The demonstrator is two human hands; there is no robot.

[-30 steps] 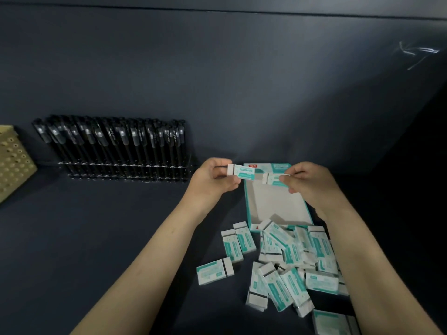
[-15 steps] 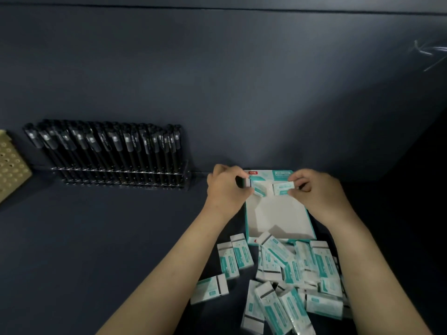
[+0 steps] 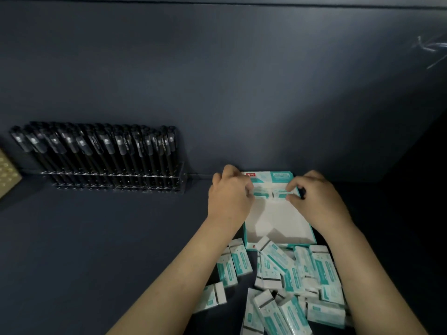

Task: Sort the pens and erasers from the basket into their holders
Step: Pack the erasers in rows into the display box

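At far left a tan pegboard [image 3: 7, 175] edge shows, then a rack [image 3: 116, 183] holding pens [image 3: 106, 151] upright, caps up, too packed to count. The left hand [image 3: 229, 201] and right hand [image 3: 319, 201] each pinch one eraser [image 3: 261, 192], [image 3: 280, 193] end to end against the far wall of the box [image 3: 278, 221] (apparently starting a tidy row). Two erasers are inside; roughly twenty loose ones [image 3: 285, 281] lie heaped just before it.

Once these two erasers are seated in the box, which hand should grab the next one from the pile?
Probably right. The right hand sits directly above the dense eraser pile; the left hand is beside the box, nearer only a few strays.
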